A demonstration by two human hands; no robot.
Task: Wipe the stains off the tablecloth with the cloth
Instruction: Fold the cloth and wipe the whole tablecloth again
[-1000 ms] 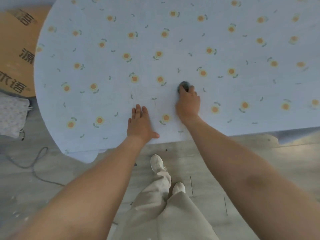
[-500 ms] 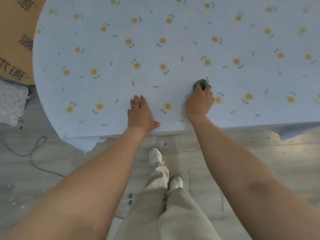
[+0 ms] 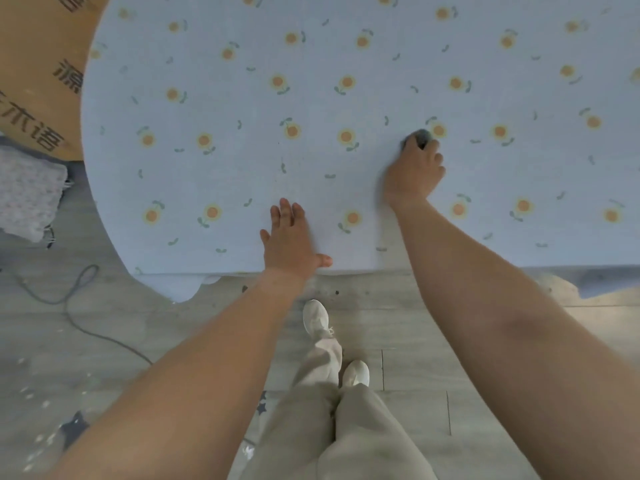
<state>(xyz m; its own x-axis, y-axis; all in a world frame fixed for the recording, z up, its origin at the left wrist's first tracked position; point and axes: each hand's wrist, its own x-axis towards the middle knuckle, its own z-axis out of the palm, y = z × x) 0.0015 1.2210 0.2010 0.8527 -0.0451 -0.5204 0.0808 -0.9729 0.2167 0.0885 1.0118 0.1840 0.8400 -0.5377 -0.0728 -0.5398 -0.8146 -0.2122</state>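
A light blue tablecloth (image 3: 242, 109) printed with small orange flowers covers the table. My right hand (image 3: 415, 171) grips a small dark grey cloth (image 3: 423, 136) and presses it onto the tablecloth, right of centre; only the cloth's far tip shows past my fingers. My left hand (image 3: 289, 237) lies flat on the tablecloth near the front edge, fingers straight and thumb spread out. I cannot make out any distinct stain among the printed pattern.
A brown cardboard sheet (image 3: 38, 74) with printed characters lies at the upper left. Below it sits a grey speckled fabric item (image 3: 27, 192). A cable (image 3: 79, 306) runs over the grey floor. My legs and white shoes (image 3: 317, 318) stand just below the table's front edge.
My right hand has slid the cloth to the right across the tablecloth. My left hand has stayed flat in the same spot near the front edge.
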